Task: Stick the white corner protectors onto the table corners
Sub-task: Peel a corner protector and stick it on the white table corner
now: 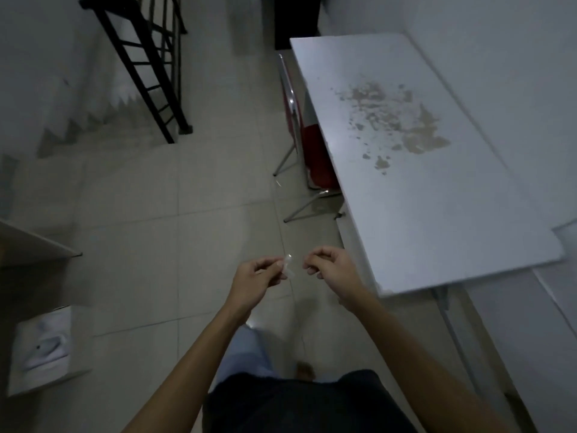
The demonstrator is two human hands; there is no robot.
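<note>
A small white corner protector (288, 266) is pinched in the fingertips of my left hand (256, 279), held over the tiled floor. My right hand (331, 273) hovers just right of it with its fingers curled and pinched together; whether it holds a thin backing strip is too blurred to tell. The white table (437, 214), its top worn and peeling, stretches away on the right. Its near left corner (382, 293) lies a short way right of my right hand.
A red folding chair (312, 142) with metal legs stands tucked under the table's left edge. A black stair railing (150, 67) rises at the back left. A shelf edge (40, 248) and a white box (43, 348) sit at the left.
</note>
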